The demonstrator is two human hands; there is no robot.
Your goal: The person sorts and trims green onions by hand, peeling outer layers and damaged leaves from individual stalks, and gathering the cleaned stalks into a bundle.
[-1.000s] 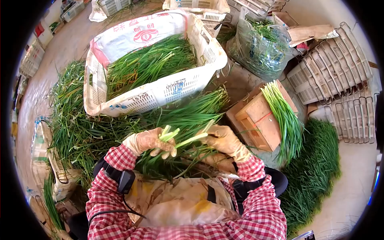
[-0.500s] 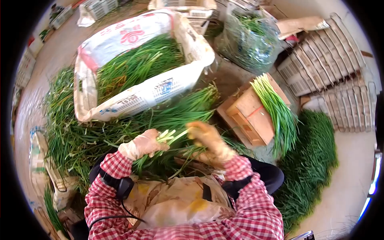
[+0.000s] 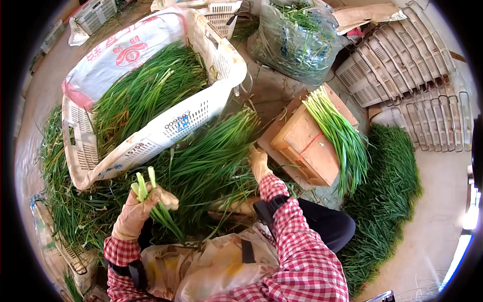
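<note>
My left hand (image 3: 132, 215), in a pale glove, is closed around a few garlic chives (image 3: 142, 188). Their pale cut ends point up, and the green leaves hang below the fingers. Gloved too, my right hand (image 3: 260, 163) reaches forward to the right edge of a loose heap of garlic chives (image 3: 216, 151), close beside a wooden block (image 3: 307, 146). Its fingertips are partly hidden, so I cannot tell whether they grip anything. A neat bundle of chives (image 3: 334, 128) lies across the block, where a red band (image 3: 311, 146) also shows.
A white plastic crate (image 3: 201, 113), lined with a printed sack, holds more chives at the upper left. Behind stands a clear plastic bag (image 3: 297, 50) of greens. Stacked crates (image 3: 397, 55) lean at the right, above a long row of chives (image 3: 382, 201) on the floor.
My hands have moved apart. The left, still holding chives, came left and nearer to me; the right went forward to the heap. The view has shifted slightly.
</note>
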